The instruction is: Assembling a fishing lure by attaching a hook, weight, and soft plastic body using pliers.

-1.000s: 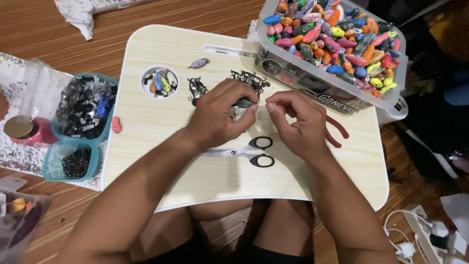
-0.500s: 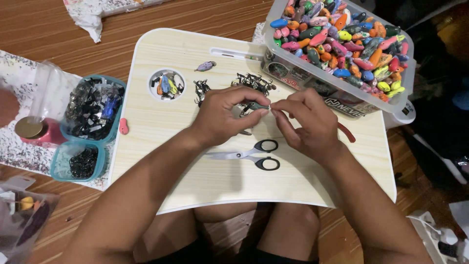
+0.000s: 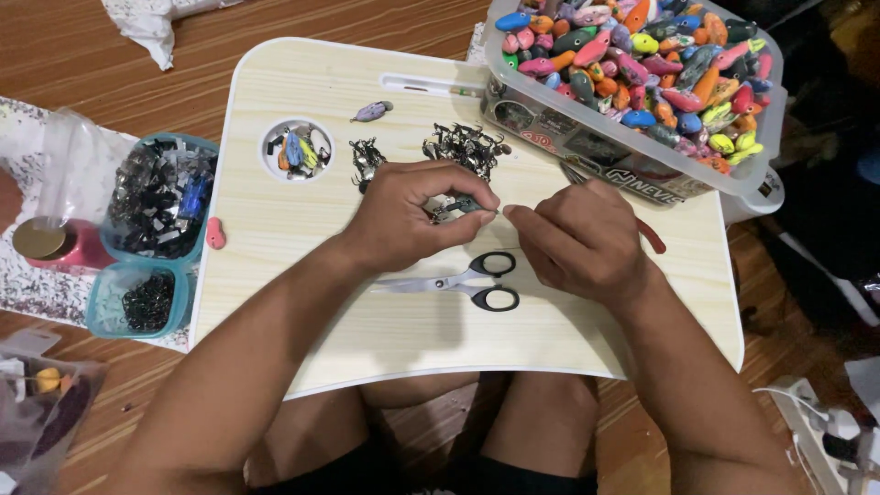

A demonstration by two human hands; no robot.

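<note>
left hand [image 3: 403, 215] pinches a small dark lure [image 3: 461, 205] steady mid-desk; right hand [image 3: 577, 240] fingertips pressed together at its tip, scissors [image 3: 463, 282] parked near for easy grabbing

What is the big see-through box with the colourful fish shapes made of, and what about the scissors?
The clear rectangular box looks like glossy plastic: you can see through its wall. The small colourful fish-shaped pieces look like painted plastic or rubber; which is unclear. The black-handled scissors have shiny grey blades, likely metal, with matte plastic-looking loops.
</note>
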